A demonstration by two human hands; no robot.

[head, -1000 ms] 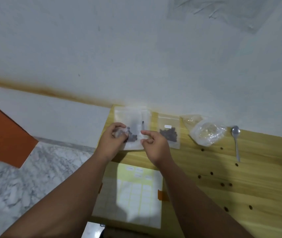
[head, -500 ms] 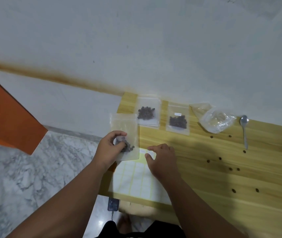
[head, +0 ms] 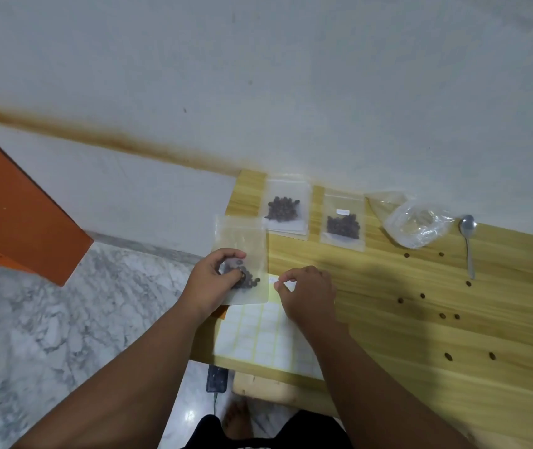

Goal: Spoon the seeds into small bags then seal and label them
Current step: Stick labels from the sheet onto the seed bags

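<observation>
My left hand point(head: 214, 280) grips a small clear bag point(head: 246, 241) of dark seeds over the table's left edge. My right hand point(head: 307, 293) rests on the top of the white label sheet point(head: 258, 335), its fingertips curled and pinching at a label. Two more seed bags lie at the back: one without a label point(head: 286, 205) on a stack of empty bags, and one bearing a white label point(head: 342, 222). A crumpled clear plastic bag point(head: 417, 222) and a metal spoon point(head: 468, 241) lie to the right.
Several loose seeds point(head: 443, 315) are scattered on the wooden table point(head: 420, 367) at the right. The white wall stands just behind the table. A marble floor point(head: 48, 319) and an orange panel point(head: 9, 205) are on the left. A dark plug strip point(head: 216, 379) lies below the table's front edge.
My left hand has drawn the seed bag back from the table's rear to its left edge. My right hand let go of the bag and came down onto the label sheet.
</observation>
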